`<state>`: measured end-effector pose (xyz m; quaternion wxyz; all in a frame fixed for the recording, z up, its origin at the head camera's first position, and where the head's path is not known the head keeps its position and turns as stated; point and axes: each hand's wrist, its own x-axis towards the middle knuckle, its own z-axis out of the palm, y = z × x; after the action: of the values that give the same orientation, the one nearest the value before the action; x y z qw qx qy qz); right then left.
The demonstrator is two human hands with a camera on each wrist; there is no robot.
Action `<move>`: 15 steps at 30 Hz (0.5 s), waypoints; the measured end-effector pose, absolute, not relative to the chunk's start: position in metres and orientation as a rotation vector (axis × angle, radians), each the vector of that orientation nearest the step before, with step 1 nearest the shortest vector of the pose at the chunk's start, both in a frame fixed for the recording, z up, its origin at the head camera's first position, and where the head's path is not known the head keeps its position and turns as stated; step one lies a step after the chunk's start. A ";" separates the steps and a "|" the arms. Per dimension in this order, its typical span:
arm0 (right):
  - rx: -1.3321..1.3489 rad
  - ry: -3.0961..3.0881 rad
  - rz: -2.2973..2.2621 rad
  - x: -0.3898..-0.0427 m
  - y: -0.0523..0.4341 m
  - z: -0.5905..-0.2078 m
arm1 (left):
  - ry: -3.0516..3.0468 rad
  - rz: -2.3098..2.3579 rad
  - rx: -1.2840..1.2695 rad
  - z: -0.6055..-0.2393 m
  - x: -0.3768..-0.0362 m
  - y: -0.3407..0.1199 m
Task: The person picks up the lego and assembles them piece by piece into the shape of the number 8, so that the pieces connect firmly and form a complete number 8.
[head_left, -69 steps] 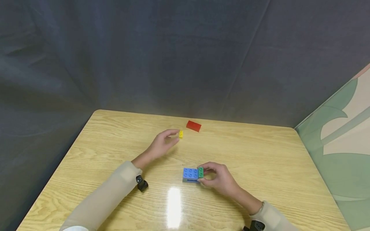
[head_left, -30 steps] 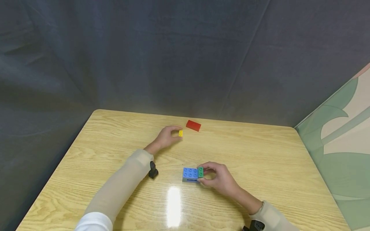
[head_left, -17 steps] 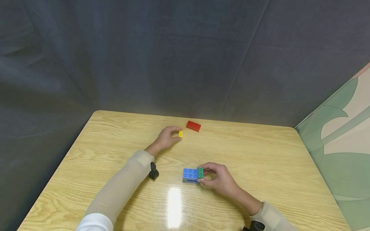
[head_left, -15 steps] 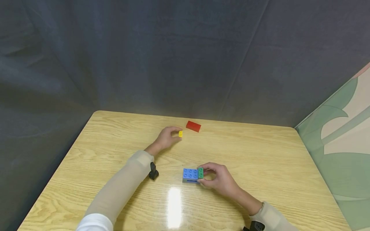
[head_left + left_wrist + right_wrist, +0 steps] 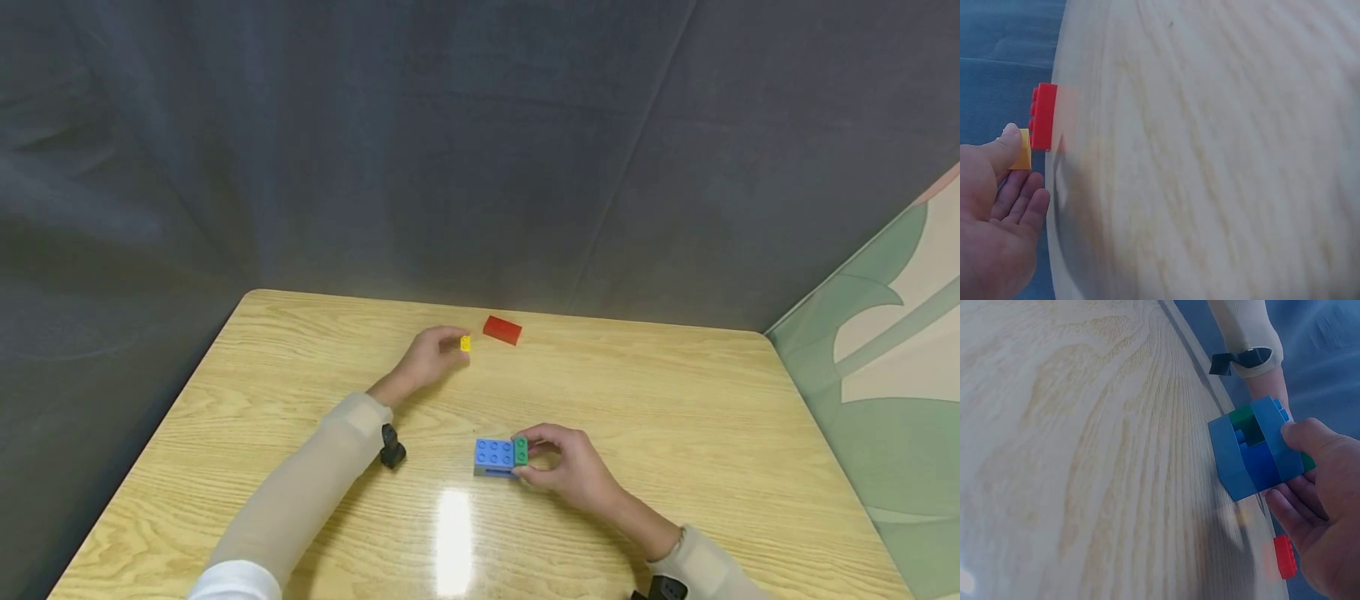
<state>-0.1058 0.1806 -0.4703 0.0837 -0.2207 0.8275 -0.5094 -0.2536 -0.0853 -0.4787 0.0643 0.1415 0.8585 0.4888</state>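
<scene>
On the wooden table (image 5: 675, 400) my left hand (image 5: 431, 357) pinches a small yellow brick (image 5: 466, 343) between thumb and fingers, just left of a red brick (image 5: 502, 329) near the far edge. The left wrist view shows the yellow brick (image 5: 1021, 150) under my thumb, with the red brick (image 5: 1044, 117) beside it. My right hand (image 5: 566, 467) grips the right end of a blue and green brick block (image 5: 498, 455) standing on the table near me. In the right wrist view the block (image 5: 1257, 447) is held by thumb and fingers.
A dark curtain (image 5: 450, 142) hangs behind the table. A pale green patterned panel (image 5: 892, 350) stands at the right. Small black wrist cameras (image 5: 391, 448) sit on both sleeves. Bare tabletop lies to the left and right of the hands.
My left hand reached the yellow brick, closed its fingers on it, and has now raised it slightly and drawn it a little left. The right hand and block have not moved.
</scene>
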 end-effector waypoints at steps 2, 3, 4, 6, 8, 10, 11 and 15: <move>-0.662 2.466 -1.526 -0.106 0.181 -0.470 | 2.609 1.471 0.448 -0.477 -0.253 -0.086; -0.664 2.464 -1.527 -0.106 0.181 -0.471 | 2.614 1.471 0.460 -0.477 -0.253 -0.086; -0.665 2.464 -1.528 -0.106 0.181 -0.471 | 2.618 1.470 0.470 -0.476 -0.253 -0.086; -0.667 2.464 -1.527 -0.106 0.181 -0.471 | 2.621 1.470 0.489 -0.474 -0.251 -0.087; -0.666 2.464 -1.528 -0.106 0.181 -0.471 | 2.619 1.474 0.506 -0.471 -0.249 -0.087; -0.659 2.463 -1.531 -0.106 0.181 -0.471 | 2.613 1.476 0.526 -0.469 -0.247 -0.088; -0.656 2.460 -1.531 -0.106 0.181 -0.471 | 2.610 1.479 0.537 -0.468 -0.247 -0.088; -0.646 2.453 -1.531 -0.106 0.181 -0.470 | 2.588 1.492 0.575 -0.464 -0.243 -0.090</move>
<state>-0.1059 0.1805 -0.4705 0.0894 -0.2173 0.8246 -0.5146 -0.2431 -0.0898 -0.4636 0.0498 0.1889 0.8496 0.4899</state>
